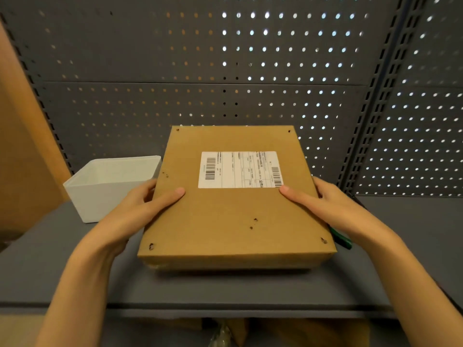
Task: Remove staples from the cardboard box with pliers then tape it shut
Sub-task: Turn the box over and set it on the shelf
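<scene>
Cardboard box (235, 196) sits flat in the middle of the gray shelf (75, 284). My left hand (140, 209) and right hand (328, 209) grip its two sides, thumbs on top, I think to keep it from sliding. White bin (105, 186) sits just left. Something green (342, 239) peeks out at the right edge. Near me there is bare shelf to move in.

**Flat box on the shelf, pliers tucked beside it**

The brown cardboard box (235, 211) lies flat at centre, its top face bearing a white barcode label (239, 169) toward 12 o'clock and small punctures near the corners. Only a green pliers handle (341, 238) shows, just beside the box at 4 o'clock.
</scene>
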